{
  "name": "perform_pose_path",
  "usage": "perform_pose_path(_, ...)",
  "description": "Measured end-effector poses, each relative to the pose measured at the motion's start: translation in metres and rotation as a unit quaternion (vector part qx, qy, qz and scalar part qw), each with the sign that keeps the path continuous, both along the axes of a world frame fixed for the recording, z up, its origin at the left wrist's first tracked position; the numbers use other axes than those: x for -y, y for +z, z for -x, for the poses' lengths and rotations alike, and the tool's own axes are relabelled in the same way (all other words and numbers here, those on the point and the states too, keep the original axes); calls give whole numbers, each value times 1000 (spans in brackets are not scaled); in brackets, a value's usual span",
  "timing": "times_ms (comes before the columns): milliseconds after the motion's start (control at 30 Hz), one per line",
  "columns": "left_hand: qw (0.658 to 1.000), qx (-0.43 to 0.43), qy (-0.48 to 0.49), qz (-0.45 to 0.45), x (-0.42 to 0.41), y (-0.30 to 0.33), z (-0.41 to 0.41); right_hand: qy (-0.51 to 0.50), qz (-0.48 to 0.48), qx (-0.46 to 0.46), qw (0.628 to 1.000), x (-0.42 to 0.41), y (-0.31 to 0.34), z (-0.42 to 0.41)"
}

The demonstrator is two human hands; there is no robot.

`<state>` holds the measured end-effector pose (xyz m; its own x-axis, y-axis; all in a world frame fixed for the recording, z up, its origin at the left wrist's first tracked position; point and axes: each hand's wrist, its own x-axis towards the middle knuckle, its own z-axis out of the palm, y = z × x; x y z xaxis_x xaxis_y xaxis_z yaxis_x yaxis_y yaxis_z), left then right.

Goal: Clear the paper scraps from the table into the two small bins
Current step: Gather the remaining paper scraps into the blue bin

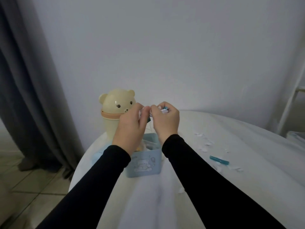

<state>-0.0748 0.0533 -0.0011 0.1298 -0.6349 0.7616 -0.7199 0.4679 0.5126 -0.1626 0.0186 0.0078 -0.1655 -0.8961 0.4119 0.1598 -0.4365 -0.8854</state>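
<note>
Both my hands are raised side by side above the small blue square bin [145,161], which has a bear print on its front and scraps inside. My left hand [130,128] pinches a white scrap at its fingertips. My right hand [165,119] is curled round a bunch of white and teal paper scraps [164,110]. Behind my left hand stands the cream bear-shaped bin [115,111] with its domed lid closed. More white paper scraps [206,142] and a teal strip [219,160] lie on the white tablecloth to the right.
The round table [247,187] is covered in a white cloth and stands against a pale wall. A grey curtain [33,96] hangs at the left over a tiled floor. A white frame [293,100] stands at the far right.
</note>
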Motion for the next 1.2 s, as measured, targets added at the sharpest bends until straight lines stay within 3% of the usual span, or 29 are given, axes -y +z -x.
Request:
perform_pose_path(200,999,-23,21,-31,11,-11,-11,-17,-18,-61,998,8,-15,-12)
perform_pose_path(467,997,-26,-22,-70,12,-21,-21,19,-52,-142,988,13,-25,-11)
perform_pose_path(633,995,-44,-42,-83,9,-29,-21,49,-29,-237,970,14,-26,-2)
perform_pose_path(867,988,-52,-87,-120,8,-31,-19,70,-2,-303,951,14,-28,9)
perform_pose_path(1200,968,-87,-163,-172,8,-32,-24,114,22,-276,954,20,-42,9)
